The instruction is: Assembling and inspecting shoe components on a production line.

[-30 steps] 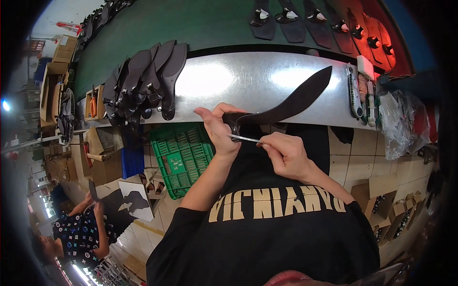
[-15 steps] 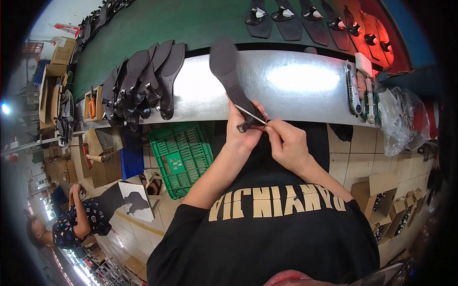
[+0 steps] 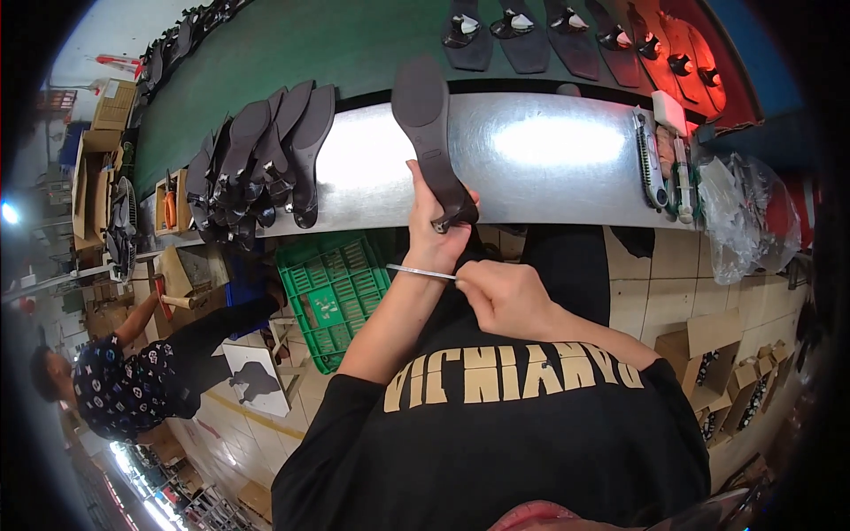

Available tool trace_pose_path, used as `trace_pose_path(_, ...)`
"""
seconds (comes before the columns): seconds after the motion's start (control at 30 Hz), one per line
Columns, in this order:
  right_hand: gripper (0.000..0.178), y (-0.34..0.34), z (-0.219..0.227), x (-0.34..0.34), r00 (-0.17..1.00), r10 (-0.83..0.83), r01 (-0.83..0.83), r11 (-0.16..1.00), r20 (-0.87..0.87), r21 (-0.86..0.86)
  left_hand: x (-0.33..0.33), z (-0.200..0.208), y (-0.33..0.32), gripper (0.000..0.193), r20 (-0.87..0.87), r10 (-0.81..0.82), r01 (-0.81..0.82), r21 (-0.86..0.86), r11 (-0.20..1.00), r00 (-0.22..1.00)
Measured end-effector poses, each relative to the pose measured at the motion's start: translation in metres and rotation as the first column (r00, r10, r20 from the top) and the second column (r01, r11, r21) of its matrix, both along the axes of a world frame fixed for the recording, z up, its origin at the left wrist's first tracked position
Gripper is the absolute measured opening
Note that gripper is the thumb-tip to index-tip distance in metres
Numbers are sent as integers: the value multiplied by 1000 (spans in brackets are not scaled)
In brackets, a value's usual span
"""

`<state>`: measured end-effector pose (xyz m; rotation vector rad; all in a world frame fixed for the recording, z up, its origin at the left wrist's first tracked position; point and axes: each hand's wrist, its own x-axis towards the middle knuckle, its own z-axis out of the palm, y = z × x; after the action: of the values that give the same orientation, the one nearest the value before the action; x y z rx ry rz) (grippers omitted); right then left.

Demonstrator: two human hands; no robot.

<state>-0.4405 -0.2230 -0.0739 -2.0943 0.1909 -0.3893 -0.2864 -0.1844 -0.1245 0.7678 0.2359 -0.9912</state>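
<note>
My left hand (image 3: 434,241) grips a dark heeled shoe (image 3: 423,102) near its heel. The sole faces up and the toe points away over the steel bench (image 3: 549,181). Between the closed fingers of my right hand (image 3: 506,294) is a thin, pale stick-like tool (image 3: 416,271). It lies across in front of my left wrist, apart from the shoe. To the left on the bench, several similar dark shoes (image 3: 252,146) are heaped with their soles showing.
Beyond the bench runs a green belt (image 3: 363,44) bearing a row of shoes (image 3: 522,44). A utility knife (image 3: 651,168), a syringe (image 3: 683,181) and a plastic bag (image 3: 748,217) sit at right. Below are a green crate (image 3: 328,305) and cardboard boxes (image 3: 704,350). Another person (image 3: 124,380) is at left.
My right hand has drawn the tool from the shoe's heel end back toward my body. The shoe stays in my left hand, slightly more upright. The other person now reaches out an arm.
</note>
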Motion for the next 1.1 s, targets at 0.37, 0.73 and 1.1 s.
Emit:
trace_pose_path(0.37,9,-53,9,-2,953,-301,302,944,-32,131,168,120,82,15,629,137,-296,154,943,765)
trace_pose_path(0.73,9,-111,-5,-14,873,-488,488,873,-24,20,331,132,232,39,976,-149,-884,210,417,161)
trace_pose_path(1.1,27,-178,-33,-33,747,-663,624,671,54,-400,196,35,-90,52,848,-530,-339,499,798,2)
